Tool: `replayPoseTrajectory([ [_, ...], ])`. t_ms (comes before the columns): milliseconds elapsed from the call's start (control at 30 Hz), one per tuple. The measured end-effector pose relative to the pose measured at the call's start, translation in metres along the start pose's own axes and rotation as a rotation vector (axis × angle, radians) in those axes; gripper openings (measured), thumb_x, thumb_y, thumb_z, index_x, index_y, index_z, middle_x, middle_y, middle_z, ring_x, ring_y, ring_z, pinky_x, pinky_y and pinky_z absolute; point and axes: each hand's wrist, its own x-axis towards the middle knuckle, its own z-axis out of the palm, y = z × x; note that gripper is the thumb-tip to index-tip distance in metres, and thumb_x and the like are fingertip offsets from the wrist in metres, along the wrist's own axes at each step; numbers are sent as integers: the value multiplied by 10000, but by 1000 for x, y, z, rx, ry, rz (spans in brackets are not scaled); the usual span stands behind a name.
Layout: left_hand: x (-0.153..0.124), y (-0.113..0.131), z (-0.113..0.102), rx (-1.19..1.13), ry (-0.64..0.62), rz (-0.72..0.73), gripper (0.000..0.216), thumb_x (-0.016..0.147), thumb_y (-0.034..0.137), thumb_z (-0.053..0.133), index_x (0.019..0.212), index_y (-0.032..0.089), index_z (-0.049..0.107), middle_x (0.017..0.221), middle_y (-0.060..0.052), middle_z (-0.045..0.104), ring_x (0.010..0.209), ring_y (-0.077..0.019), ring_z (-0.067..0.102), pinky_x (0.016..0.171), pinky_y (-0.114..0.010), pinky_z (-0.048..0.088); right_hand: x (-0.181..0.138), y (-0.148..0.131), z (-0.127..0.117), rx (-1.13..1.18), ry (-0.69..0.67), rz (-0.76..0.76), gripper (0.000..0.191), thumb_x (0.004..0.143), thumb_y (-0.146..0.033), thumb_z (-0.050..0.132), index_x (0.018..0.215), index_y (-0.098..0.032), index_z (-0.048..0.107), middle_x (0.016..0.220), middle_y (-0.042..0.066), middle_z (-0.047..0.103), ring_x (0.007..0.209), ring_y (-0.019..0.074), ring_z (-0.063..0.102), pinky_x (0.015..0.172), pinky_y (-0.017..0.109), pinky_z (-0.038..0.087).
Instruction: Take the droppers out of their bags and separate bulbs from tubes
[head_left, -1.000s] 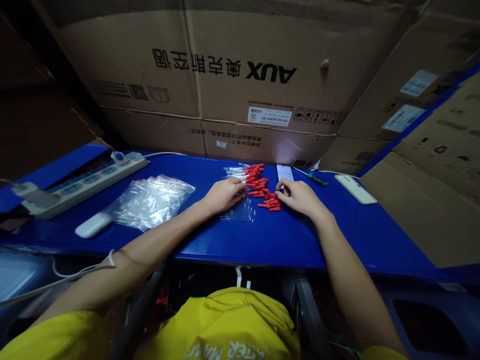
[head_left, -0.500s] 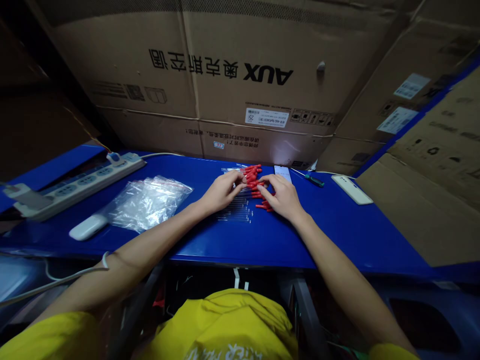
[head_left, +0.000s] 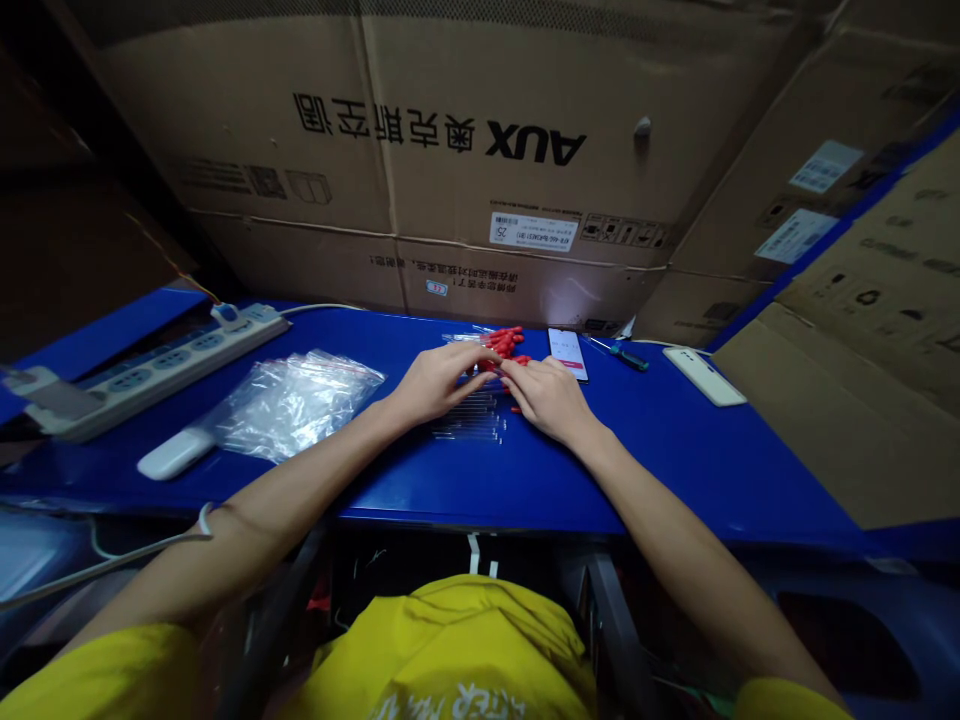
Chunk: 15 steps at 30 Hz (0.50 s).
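Observation:
My left hand (head_left: 437,382) and my right hand (head_left: 549,400) meet fingertip to fingertip over a group of small parts on the blue table (head_left: 450,490). Both are closed in a pinch; whatever they hold is too small and too covered to make out. Just beyond the fingertips lies a pile of short red pieces (head_left: 511,338), partly hidden by the hands. Thin clear rods or tubes (head_left: 471,424) lie in a row beneath and in front of my left hand. A few red pieces show beside my right fingers.
Clear zip bags (head_left: 304,400) lie to the left, next to a white rounded device (head_left: 176,455) and a power strip (head_left: 161,365). Behind the hands are a lit phone (head_left: 566,354), a screwdriver (head_left: 628,356) and a pale phone (head_left: 703,376). A large cardboard box (head_left: 442,190) walls the back.
My hands have come together, the right moving left until the fingertips meet. The right hand now covers red pieces that showed before. More of the phone behind it is visible, its screen brighter.

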Motion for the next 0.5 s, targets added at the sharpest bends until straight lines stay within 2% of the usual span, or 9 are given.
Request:
replayPoseTrajectory([
  [67,0,-3,-1,154,-41,30,282,1114,376,478,1220,200,671,1187,-113,775,1081,-236,733,925,-388,571,0,-2,-1,-43,-13,-11,391,1149,-311,340,1309,-159,663,1043,142,785,934,268,659,808,388,349],
  [233,-1,-4,7,410,-126,-27,404,1132,454,395,1044,189,687,874,-95,750,790,-222,697,797,-371,553,3,-12,-1,-87,-7,0,347,1124,-250,357,1200,-146,680,1089,158,759,967,283,639,815,401,364],
  [500,-1,-13,2,427,-299,85,448,1145,470,342,970,197,652,848,-75,724,725,-199,654,681,-317,490,3,-14,2,-127,-96,-24,379,1148,-295,345,1021,-162,677,930,114,763,816,226,658,670,362,336],
])
